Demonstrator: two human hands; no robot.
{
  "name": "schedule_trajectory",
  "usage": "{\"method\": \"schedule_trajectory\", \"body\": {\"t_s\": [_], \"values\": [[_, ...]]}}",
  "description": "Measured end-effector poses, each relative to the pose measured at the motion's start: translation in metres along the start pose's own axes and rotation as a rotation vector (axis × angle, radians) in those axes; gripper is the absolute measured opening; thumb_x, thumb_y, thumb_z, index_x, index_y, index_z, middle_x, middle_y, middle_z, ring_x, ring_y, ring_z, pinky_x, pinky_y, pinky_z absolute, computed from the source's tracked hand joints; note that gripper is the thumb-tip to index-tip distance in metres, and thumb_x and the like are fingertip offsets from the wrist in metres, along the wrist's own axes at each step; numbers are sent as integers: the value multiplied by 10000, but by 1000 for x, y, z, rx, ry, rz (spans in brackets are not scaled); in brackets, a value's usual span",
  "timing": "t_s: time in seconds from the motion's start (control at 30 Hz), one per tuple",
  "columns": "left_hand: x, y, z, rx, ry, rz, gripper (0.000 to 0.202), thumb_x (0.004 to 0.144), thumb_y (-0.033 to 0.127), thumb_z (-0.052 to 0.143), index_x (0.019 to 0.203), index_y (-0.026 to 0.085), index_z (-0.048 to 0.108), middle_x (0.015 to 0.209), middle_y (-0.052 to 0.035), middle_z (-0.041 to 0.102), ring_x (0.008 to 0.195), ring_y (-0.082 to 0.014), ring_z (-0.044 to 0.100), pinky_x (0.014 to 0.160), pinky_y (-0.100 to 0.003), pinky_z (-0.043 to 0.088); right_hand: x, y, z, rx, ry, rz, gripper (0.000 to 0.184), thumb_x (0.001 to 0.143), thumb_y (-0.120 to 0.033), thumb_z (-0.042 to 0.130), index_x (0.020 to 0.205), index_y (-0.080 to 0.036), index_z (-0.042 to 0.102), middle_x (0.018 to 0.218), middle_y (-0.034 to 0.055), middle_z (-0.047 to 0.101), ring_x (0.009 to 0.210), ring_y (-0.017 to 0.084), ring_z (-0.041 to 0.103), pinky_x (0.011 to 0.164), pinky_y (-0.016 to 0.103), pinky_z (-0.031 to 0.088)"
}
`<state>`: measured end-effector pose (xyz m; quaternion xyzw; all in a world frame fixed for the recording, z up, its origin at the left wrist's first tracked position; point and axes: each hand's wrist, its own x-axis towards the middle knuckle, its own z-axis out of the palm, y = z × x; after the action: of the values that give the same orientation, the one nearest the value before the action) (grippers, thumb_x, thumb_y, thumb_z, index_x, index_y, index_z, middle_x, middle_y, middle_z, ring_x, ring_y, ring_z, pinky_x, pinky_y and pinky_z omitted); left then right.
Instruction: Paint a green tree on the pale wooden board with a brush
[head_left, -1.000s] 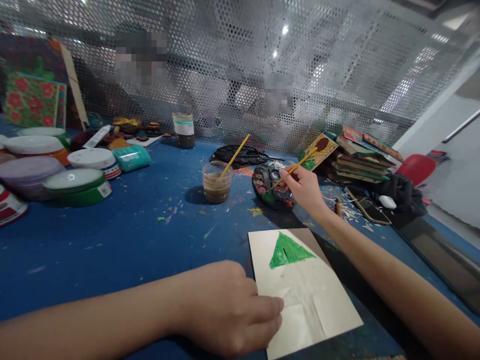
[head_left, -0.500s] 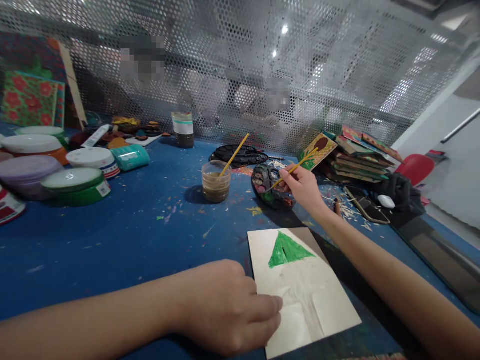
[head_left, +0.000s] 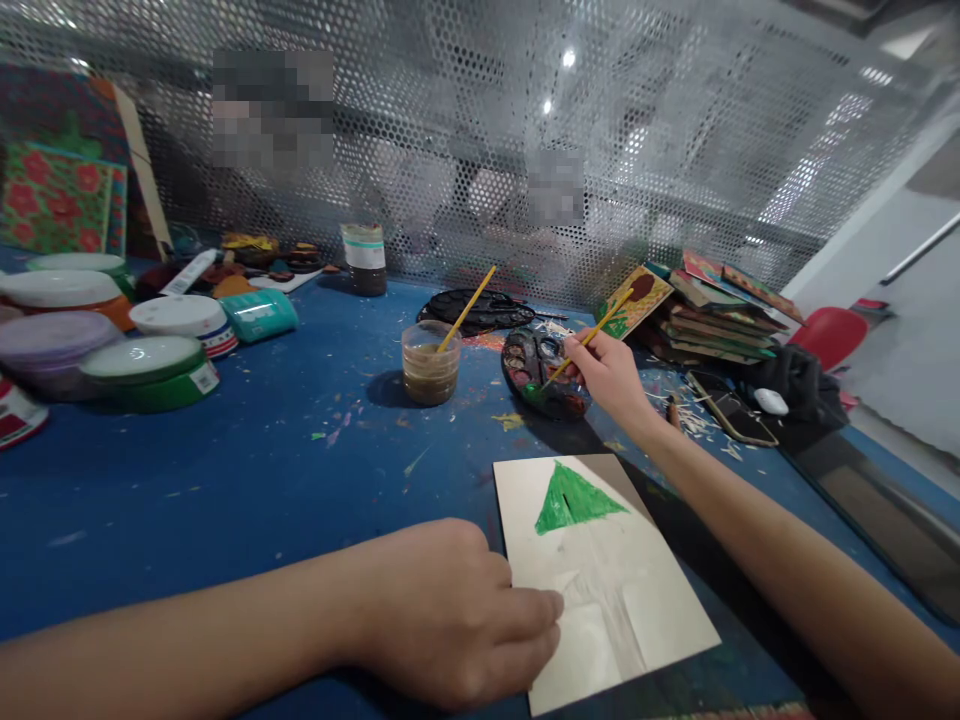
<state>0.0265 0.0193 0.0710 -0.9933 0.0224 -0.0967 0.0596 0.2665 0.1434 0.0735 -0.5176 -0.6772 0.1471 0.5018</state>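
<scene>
My right hand [head_left: 606, 372] pinches a yellow-handled paintbrush [head_left: 606, 317], its tip down at the green paint in a dark oval palette [head_left: 555, 402]. Below lies a white board [head_left: 664, 610] with a green painted triangle [head_left: 576, 503] and faint pencil-like lines under it. My left hand [head_left: 465, 620] is closed, its curled fingers pressed on the board's left side; the thumb is mostly hidden. Left of the palette, a clear cup [head_left: 430, 372] of murky brown water holds a second yellow brush [head_left: 469, 305].
Several lidded paint tubs [head_left: 150, 370] and a teal bottle [head_left: 262, 314] occupy the left. Toward the back stand a labelled jar [head_left: 364, 262] and another black palette [head_left: 476, 310]. On the right are stacked painted boards [head_left: 712, 325], a phone [head_left: 731, 407] and a black cloth [head_left: 802, 385].
The brush tip has shifted slightly right and down in the palette, from near a pinkish well to the green paint. My left hand and the board have hardly moved.
</scene>
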Motion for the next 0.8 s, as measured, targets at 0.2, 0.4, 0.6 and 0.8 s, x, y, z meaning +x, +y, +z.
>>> {"method": "schedule_trajectory", "body": {"t_s": [0.2, 0.4, 0.6, 0.8], "values": [[-1, 1, 1, 17, 16, -4, 237, 870, 256, 558, 1074, 176, 648, 1129, 35, 687, 463, -157, 500, 355, -374, 304, 1, 2, -1, 53, -4, 31, 240, 820, -408, 559, 723, -189, 566, 532, -27, 582, 433, 120, 515, 462, 232, 391], [1, -2, -4, 29, -18, 22, 240, 897, 253, 510, 1085, 166, 631, 1164, 13, 676, 492, -163, 526, 362, -370, 293, -3, -13, -25, 176, 67, 72, 307, 808, -495, 576, 731, -203, 525, 516, -48, 529, 413, 92, 463, 409, 205, 360], [3, -2, -7, 44, -60, 4, 254, 849, 270, 585, 1084, 185, 631, 1180, 22, 673, 511, -167, 546, 382, -377, 296, -39, -24, -56, 295, -113, 156, 413, 748, -569, 638, 630, -206, 479, 466, -54, 504, 340, 71, 420, 326, 189, 336], [-5, -3, 4, 15, 43, -28, 225, 875, 272, 541, 1076, 222, 629, 1160, 60, 679, 507, -155, 507, 410, -366, 289, -59, -26, -56, 308, -246, 219, 365, 743, -499, 680, 631, -181, 539, 460, -40, 536, 357, 69, 481, 331, 159, 360]]}}
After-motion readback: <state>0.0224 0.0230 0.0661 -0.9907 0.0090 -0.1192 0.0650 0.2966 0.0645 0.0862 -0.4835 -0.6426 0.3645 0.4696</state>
